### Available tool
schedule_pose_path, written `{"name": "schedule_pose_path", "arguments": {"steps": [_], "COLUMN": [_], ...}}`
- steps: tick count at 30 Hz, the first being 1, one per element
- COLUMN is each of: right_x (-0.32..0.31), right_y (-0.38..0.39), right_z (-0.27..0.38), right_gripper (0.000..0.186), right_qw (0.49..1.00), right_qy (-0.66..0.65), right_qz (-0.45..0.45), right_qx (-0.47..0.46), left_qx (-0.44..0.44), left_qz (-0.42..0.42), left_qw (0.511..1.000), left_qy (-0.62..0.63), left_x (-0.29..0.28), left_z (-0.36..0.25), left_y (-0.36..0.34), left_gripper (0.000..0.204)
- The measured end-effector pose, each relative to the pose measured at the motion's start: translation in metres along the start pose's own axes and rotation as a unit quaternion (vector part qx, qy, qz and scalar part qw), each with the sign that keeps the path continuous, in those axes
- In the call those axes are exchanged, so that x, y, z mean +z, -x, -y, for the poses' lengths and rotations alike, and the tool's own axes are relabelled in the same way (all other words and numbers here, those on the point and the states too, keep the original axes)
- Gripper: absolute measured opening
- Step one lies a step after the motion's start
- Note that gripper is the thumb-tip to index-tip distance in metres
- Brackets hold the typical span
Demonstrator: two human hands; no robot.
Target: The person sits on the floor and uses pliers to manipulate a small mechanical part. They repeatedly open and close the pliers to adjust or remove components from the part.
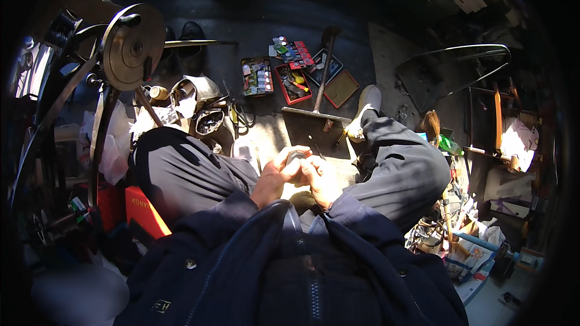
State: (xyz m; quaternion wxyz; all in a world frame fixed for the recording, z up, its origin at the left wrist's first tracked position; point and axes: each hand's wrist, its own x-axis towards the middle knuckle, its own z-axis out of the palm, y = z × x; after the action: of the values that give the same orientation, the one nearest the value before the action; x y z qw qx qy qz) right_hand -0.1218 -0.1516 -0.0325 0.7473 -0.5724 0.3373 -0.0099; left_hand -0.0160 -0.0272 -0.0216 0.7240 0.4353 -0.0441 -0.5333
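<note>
My left hand (273,176) and my right hand (322,180) meet in front of my lap, in bright sunlight. Between their fingertips is a small dark grey, rounded piece (296,156); its kind is too small and overlit to tell. Thumbs and fingers of both hands close on it from either side. Just beyond, a dark metal post with a flat crossbar (315,113) rises between my feet.
Past the post lie a red tray of tools (293,85) and a box of small packets (257,76). A machine with a large round wheel (130,54) stands at left, above a red box (145,210). At right are a green bottle (449,145) and piled odds and ends.
</note>
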Motion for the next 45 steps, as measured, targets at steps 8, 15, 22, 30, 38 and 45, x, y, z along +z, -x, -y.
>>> {"name": "schedule_pose_path", "arguments": {"steps": [8,15,22,30,38,45], "right_x": [0.001,0.002,0.003,-0.008,0.003,0.002], "right_y": [0.006,0.010,0.009,0.020,0.026,0.025], "right_z": [0.012,0.006,0.001,0.034,0.036,0.036], "right_gripper": [0.021,0.035,0.035,0.034,0.033,0.040], "right_qw": [1.000,1.000,0.998,0.928,0.981,0.987], "right_qy": [-0.008,-0.004,0.061,0.312,0.143,0.069], "right_qz": [-0.008,0.012,-0.029,-0.036,-0.051,-0.050], "right_qx": [-0.005,-0.026,-0.018,-0.200,-0.118,-0.133], "left_qx": [0.112,0.054,0.046,0.039,0.086,0.100], "left_qz": [0.009,-0.044,-0.034,-0.015,-0.010,-0.007], "left_qw": [0.977,0.985,0.990,0.996,0.996,0.994], "left_qy": [-0.183,-0.157,-0.127,-0.079,-0.006,-0.042], "left_x": [-0.008,0.001,0.001,-0.001,-0.016,-0.023], "left_z": [0.003,-0.002,-0.003,-0.008,-0.002,-0.001], "left_y": [-0.004,0.001,0.000,0.007,0.006,0.007], "left_gripper": [0.031,0.026,0.024,0.026,0.028,0.032]}}
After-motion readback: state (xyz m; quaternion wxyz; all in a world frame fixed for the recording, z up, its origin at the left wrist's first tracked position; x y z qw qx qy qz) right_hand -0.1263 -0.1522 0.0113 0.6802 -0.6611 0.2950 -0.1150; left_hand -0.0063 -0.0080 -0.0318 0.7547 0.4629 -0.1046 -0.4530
